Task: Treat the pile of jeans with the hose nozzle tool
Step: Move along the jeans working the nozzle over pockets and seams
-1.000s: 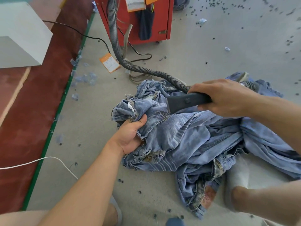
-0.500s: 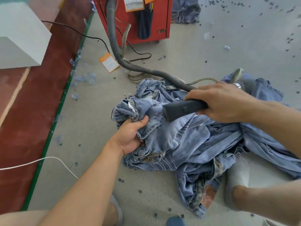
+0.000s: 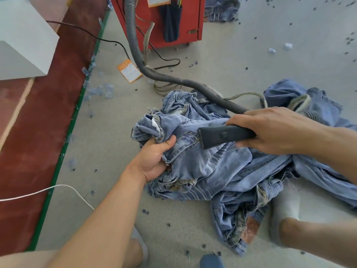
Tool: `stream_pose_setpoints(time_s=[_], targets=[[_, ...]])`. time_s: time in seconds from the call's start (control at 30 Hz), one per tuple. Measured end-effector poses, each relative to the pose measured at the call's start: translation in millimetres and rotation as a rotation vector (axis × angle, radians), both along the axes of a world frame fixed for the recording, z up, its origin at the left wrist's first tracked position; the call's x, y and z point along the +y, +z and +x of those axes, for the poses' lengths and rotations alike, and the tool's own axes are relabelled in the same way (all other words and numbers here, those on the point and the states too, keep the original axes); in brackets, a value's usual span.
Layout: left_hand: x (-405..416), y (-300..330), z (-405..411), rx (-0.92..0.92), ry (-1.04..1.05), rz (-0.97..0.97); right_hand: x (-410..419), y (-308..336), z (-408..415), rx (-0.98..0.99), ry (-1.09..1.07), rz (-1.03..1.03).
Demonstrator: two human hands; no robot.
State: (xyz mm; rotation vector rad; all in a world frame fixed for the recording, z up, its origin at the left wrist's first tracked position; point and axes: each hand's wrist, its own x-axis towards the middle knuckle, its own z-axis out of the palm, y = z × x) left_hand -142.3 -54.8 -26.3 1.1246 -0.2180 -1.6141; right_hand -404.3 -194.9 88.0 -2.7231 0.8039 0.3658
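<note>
- Jeans (image 3: pixel 222 167), a rumpled heap of faded blue denim, lie on the grey floor (image 3: pixel 251 60) in front of the person, with a socked foot (image 3: pixel 285 206) resting at the heap's near right edge.
- Left hand (image 3: pixel 154 159) grasps a bunched fold of the top pair near its waistband, fingers curled into the cloth, lifting and steadying it.
- Right hand (image 3: pixel 274 130) is wrapped round the dark hose nozzle tool (image 3: pixel 224 136), whose flat mouth points left, just over the denim next to the held fold.
- A ribbed grey hose (image 3: pixel 146 68) runs from the nozzle back to the red machine (image 3: pixel 160 20).
- By my reading the treatment is under way on the top garment only; whether the mouth actually touches the cloth I cannot tell.
- Nothing marks any part of the heap as finished, and the lower layers and the spread to the right appear untouched, so most of the pile seems left.
- Dark scraps (image 3: pixel 255 38) dot the floor.
</note>
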Motion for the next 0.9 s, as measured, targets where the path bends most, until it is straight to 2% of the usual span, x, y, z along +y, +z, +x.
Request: stream_pose_setpoints(time_s=[0.13,0.3,0.5,0.7,0.9], targets=[[2.2,-2.3,-2.6,-0.024,0.007,0.009,8.6,-5.0,3.1,-0.018,-0.021,0.001],[0.4,1.5,-9.1,-0.020,-0.033,-0.022,18.0,-3.4,18.1,-0.146,-0.085,0.004],[2.1,2.7,-10.1,0.022,-0.026,-0.068,-13.2,11.5,6.9,-0.378,-0.301,-0.021],[2.3,-3.6,-4.6,0.049,-0.024,-0.075,-29.1,9.7,-13.0,-0.218,-0.338,-0.026],[-1.6,-2.9,-2.0,0.041,-0.007,-0.091,-14.9,7.2,-5.1,-0.132,-0.180,0.019]])
